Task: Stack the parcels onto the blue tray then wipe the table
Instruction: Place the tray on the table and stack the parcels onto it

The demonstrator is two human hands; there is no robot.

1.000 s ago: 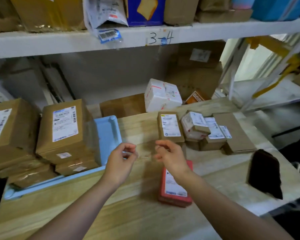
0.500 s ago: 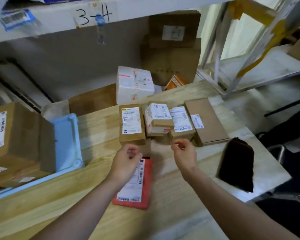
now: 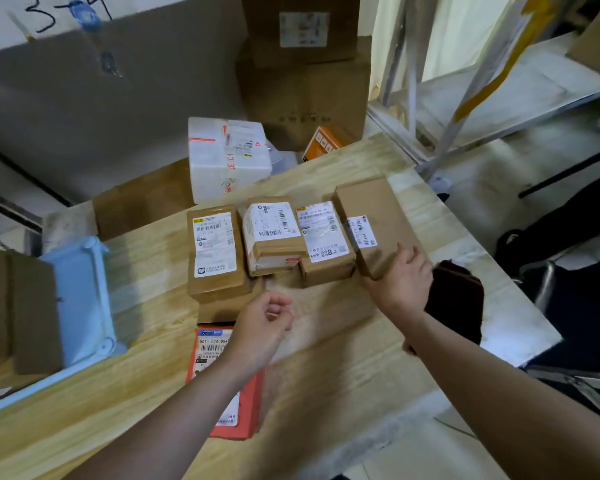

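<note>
the blue tray is sitting at nine o'clock on the wooden table, carrying large brown cartons, with a bare strip showing on its three o'clock side. the left hand is hovering over the far end of the red mailer, fingers loosely curled and holding nothing. at its twelve o'clock four parcels are lying in a row, touching side by side, and the flat brown box is closing the row at the two o'clock end. the right hand is meeting that box at its near right corner, thumb lying on the top face. its fingers are running out of sight past the edge, so i cannot tell whether a grip is closing.

judging by this, the box is about to be lifted. that is probably going best with the free hand supporting the opposite side. raising the box straight up is likely keeping the neighbouring small parcel from being dragged, before carrying it level toward nine o'clock. the dark cloth is lying at the right hand's three o'clock.
</note>
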